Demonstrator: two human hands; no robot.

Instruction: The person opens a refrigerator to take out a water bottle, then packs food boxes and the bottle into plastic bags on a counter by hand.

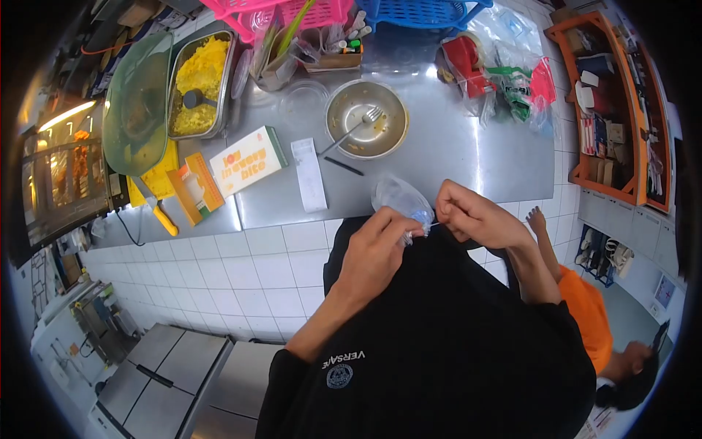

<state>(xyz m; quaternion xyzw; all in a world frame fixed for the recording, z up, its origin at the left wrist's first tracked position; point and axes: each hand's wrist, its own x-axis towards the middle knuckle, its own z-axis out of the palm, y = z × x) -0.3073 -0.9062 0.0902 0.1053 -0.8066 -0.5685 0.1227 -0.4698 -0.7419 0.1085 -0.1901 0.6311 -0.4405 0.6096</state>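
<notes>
Close to my chest, at the table's front edge, my left hand (376,245) pinches a small clear plastic bag (398,194). The bag looks puffed out, and bluish markings or contents show near its gathered end. Just to the right, my right hand (479,217) is closed in a fist. A thin strand seems to run from the bag to this fist, too small to name. Beyond the bag stands a metal bowl (391,110) with food residue and a fork (355,130) leaning in it. A black pen (344,167) and a paper slip (308,175) lie nearby.
On the steel table (468,157) are a printed box (248,162), an orange carton (194,189), a yellow-handled knife (157,208), a tray of yellow food (201,69) and plastic bags (512,84). A person in orange (585,314) is at the right, beyond my arm.
</notes>
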